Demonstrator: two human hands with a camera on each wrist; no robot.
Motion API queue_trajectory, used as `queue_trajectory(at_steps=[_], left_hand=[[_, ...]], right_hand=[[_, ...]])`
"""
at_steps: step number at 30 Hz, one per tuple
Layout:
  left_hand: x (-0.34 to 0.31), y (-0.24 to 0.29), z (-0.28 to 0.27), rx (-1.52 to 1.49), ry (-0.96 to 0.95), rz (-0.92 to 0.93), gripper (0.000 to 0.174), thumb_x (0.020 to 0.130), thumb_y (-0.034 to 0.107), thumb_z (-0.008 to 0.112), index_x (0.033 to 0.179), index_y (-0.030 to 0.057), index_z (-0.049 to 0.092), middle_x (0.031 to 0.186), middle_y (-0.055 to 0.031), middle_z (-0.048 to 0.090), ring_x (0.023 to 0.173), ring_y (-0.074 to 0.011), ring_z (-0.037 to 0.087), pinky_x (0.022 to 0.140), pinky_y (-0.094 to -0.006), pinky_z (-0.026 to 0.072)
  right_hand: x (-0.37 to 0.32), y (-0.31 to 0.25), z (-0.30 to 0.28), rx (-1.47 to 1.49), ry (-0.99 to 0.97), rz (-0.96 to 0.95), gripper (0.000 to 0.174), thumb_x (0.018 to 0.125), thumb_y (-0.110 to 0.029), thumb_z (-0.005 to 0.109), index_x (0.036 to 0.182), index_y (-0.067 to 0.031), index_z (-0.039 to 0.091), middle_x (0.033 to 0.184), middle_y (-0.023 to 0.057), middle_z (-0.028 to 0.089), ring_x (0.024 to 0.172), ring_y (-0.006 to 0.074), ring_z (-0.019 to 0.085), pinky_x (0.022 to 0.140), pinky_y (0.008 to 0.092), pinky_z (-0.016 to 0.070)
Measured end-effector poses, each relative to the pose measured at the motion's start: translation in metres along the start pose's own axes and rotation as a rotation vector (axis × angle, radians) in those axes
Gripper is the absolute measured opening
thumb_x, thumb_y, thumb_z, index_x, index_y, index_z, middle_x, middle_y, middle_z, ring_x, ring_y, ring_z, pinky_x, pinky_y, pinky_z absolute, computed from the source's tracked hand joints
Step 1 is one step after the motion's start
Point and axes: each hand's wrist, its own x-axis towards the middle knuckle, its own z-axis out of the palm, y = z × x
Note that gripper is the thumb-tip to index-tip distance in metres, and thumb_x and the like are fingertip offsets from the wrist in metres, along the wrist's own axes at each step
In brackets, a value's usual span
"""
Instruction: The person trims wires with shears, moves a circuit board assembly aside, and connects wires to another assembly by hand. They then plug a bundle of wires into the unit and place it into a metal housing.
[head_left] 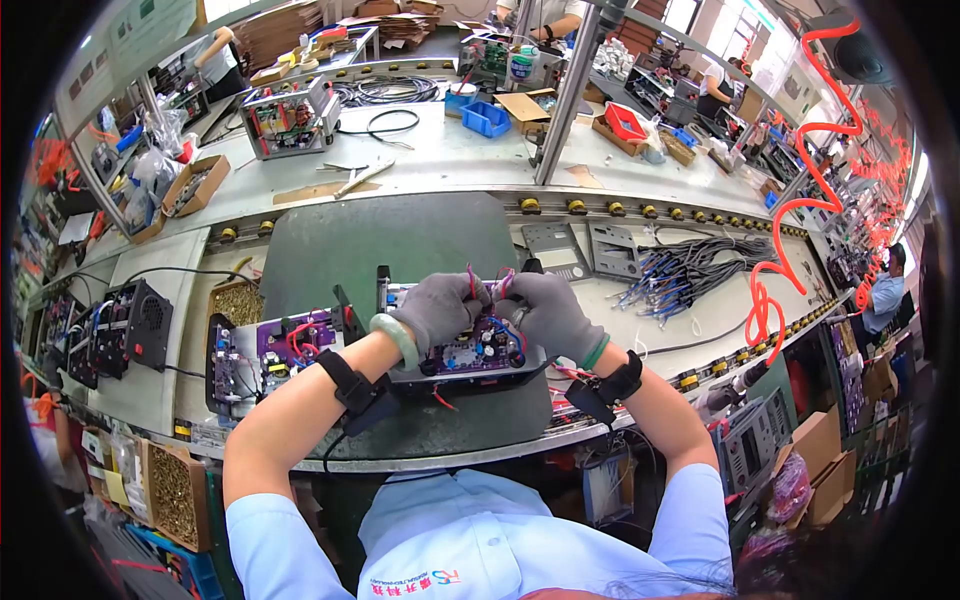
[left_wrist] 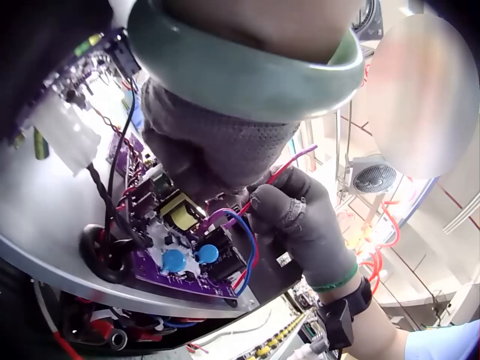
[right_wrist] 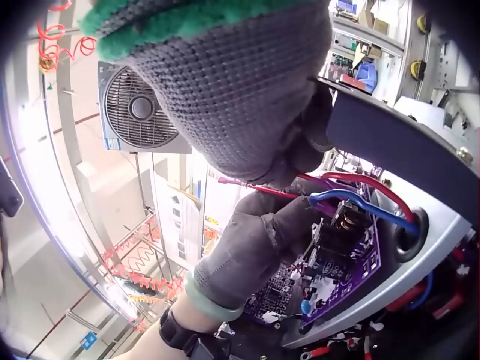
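Observation:
Both hands wear grey gloves and meet above a purple circuit board (head_left: 465, 352) seated in a metal housing (right_wrist: 442, 247). My left hand (head_left: 440, 310) pinches a thin red-purple wire near the board's back edge. Beside it, my right hand (head_left: 550, 312) has its fingers curled round red and purple wires (left_wrist: 281, 171). In the left wrist view a blue wire (left_wrist: 251, 244) loops by the right hand (left_wrist: 300, 225), above blue round parts (left_wrist: 174, 260). The right wrist view shows red and blue wires (right_wrist: 367, 204) passing through a black grommet; the left hand (right_wrist: 247, 251) is close below the right.
A second purple board (head_left: 270, 350) lies left of the housing on the green mat (head_left: 390, 235). Grey panels (head_left: 612, 250) and a bundle of black cables (head_left: 690, 270) lie to the right. A box of screws (head_left: 236, 302) stands at the left. A red coiled hose (head_left: 790, 215) hangs at right.

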Motion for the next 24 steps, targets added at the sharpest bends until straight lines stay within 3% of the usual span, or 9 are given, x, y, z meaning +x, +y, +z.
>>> queue_trajectory(at_steps=[9, 16, 24], left_hand=[[-0.002, 0.004, -0.002, 0.014, -0.020, -0.033, 0.017, 0.091, 0.016, 0.069, 0.107, 0.0103, 0.073, 0.091, -0.0131, 0.075, 0.082, -0.0214, 0.072, 0.079, -0.0345, 0.0555], [-0.001, 0.001, -0.002, 0.042, -0.005, 0.011, 0.016, 0.091, 0.016, 0.069, 0.105, 0.0106, 0.074, 0.095, -0.0137, 0.074, 0.087, -0.0259, 0.073, 0.081, -0.0350, 0.0554], [-0.002, 0.001, -0.001, 0.027, 0.009, 0.010, 0.016, 0.091, 0.017, 0.069, 0.105, 0.0111, 0.074, 0.092, -0.0124, 0.075, 0.083, -0.0243, 0.073, 0.079, -0.0348, 0.0556]], right_hand=[[-0.003, 0.007, 0.003, -0.086, -0.008, -0.183, 0.009, 0.082, -0.010, 0.072, 0.091, -0.0093, 0.069, 0.083, 0.0133, 0.068, 0.078, 0.0349, 0.068, 0.067, 0.0408, 0.0546], [-0.005, 0.010, 0.006, 0.044, 0.054, -0.165, 0.012, 0.081, -0.008, 0.073, 0.092, -0.0105, 0.070, 0.086, 0.0119, 0.071, 0.077, 0.0344, 0.069, 0.066, 0.0397, 0.0555], [-0.004, 0.005, 0.000, 0.055, -0.012, -0.165, 0.013, 0.080, -0.007, 0.073, 0.092, -0.0115, 0.071, 0.087, 0.0093, 0.072, 0.076, 0.0311, 0.070, 0.066, 0.0386, 0.0560]])
